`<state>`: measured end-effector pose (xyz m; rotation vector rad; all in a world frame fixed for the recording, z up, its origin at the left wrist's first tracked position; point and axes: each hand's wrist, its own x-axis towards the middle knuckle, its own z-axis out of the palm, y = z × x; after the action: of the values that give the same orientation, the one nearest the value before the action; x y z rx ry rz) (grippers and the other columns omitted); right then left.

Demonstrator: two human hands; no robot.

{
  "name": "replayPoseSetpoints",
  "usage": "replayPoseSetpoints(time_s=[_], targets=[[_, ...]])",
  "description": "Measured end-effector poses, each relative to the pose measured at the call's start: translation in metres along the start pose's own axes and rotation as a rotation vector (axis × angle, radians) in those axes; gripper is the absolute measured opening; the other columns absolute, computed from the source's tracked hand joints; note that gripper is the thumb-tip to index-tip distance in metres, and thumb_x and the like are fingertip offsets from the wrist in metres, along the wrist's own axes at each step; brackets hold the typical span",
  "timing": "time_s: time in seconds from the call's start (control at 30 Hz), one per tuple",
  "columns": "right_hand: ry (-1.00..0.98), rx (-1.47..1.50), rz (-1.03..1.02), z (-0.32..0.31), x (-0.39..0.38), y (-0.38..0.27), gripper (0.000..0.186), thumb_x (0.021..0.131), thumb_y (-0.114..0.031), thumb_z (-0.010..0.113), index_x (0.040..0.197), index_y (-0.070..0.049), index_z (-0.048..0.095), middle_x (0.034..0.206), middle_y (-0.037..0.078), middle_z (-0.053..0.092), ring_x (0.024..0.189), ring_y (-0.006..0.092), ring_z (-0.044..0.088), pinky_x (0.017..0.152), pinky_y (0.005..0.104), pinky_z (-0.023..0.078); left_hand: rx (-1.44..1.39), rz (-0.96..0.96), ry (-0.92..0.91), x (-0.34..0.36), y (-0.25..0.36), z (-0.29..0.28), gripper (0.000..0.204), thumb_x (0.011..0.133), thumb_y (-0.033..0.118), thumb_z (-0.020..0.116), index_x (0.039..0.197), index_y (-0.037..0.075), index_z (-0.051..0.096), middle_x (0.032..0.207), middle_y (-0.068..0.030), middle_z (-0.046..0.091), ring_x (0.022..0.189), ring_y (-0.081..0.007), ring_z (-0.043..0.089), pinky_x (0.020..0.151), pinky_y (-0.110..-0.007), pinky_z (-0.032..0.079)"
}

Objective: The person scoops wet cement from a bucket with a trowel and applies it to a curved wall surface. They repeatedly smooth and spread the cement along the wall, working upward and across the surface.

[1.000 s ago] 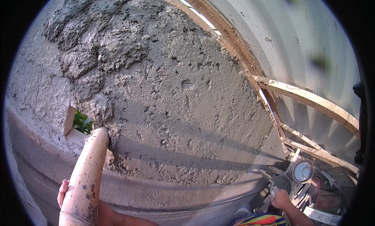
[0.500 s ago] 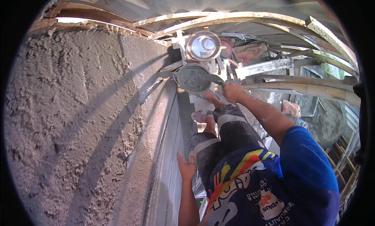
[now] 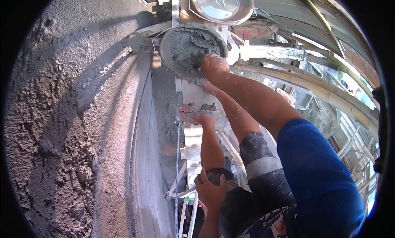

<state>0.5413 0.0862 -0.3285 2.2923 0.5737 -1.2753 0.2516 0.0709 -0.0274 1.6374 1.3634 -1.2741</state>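
Note:
My right hand [image 3: 214, 65] is closed round a trowel's handle inside a bucket [image 3: 168, 52] of wet grey mortar [image 3: 185, 47]; the blade [image 3: 203, 41] is partly buried in it. My left hand [image 3: 210, 187] rests with fingers apart on my left knee, on the dark shorts. A pan [image 3: 220, 5] with pale liquid stands just beyond the bucket. My sandalled feet [image 3: 194, 116] are on a narrow plank walkway [image 3: 191, 94] below the bucket.
A rough cement-plastered wall [image 3: 61, 147] fills the left, with a smoother ledge [image 3: 144, 155] along it. Bamboo poles and timber [image 3: 312, 83] cross the right, beside a corrugated sheet [image 3: 279, 3]. A thin rod [image 3: 177, 155] runs left of the plank.
My view has swung from the wall down to the buckets. My left hand left the bamboo pole and moved to my leg. My right hand has reached deeper into the mortar with the trowel.

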Motion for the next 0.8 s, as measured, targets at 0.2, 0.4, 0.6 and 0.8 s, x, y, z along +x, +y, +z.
replayPoseSetpoints(time_s=[0.2, 0.4, 0.6, 0.8], targets=[[-0.03, -0.117, -0.276, -0.048, -0.022, 0.048, 0.026, 0.093, -0.022, 0.063, 0.109, -0.005, 0.075, 0.113, 0.014, 0.073, 0.1, 0.0294, 0.073, 0.072, 0.0492, 0.061, -0.033, 0.024, -0.008, -0.002, -0.004, -0.002, 0.079, 0.079, 0.045, 0.076, 0.145, 0.013, 0.046, 0.135, -0.028, 0.046, 0.121, -0.0477, 0.053, 0.097, -0.056, 0.048], [0.068, 0.052, -0.104, -0.058, 0.009, -0.007, 0.024, 0.093, -0.02, 0.063, 0.108, -0.006, 0.076, 0.111, 0.014, 0.074, 0.103, 0.0309, 0.073, 0.071, 0.0534, 0.061, -0.002, -0.002, 0.017, 0.002, 0.001, -0.005, 0.08, 0.077, 0.045, 0.076, 0.144, 0.014, 0.047, 0.133, -0.0274, 0.048, 0.118, -0.0478, 0.055, 0.093, -0.058, 0.049], [-0.288, -0.064, -0.271, -0.027, -0.043, 0.02, 0.032, 0.094, -0.016, 0.064, 0.122, -0.005, 0.072, 0.122, 0.013, 0.071, 0.113, 0.0355, 0.069, 0.082, 0.0475, 0.06, -0.013, -0.002, -0.018, 0.004, -0.001, -0.006, 0.081, 0.075, 0.047, 0.077, 0.144, 0.014, 0.049, 0.132, -0.0273, 0.049, 0.115, -0.0477, 0.056, 0.093, -0.056, 0.05], [-0.193, 0.18, -0.165, -0.057, -0.013, 0.027, 0.032, 0.092, -0.015, 0.063, 0.12, -0.001, 0.071, 0.12, 0.018, 0.071, 0.111, 0.0351, 0.07, 0.086, 0.0432, 0.06, 0.081, 0.041, 0.038, 0.008, 0.0, -0.006, 0.082, 0.075, 0.047, 0.077, 0.144, 0.014, 0.049, 0.132, -0.0281, 0.049, 0.114, -0.0487, 0.056, 0.091, -0.057, 0.051]])
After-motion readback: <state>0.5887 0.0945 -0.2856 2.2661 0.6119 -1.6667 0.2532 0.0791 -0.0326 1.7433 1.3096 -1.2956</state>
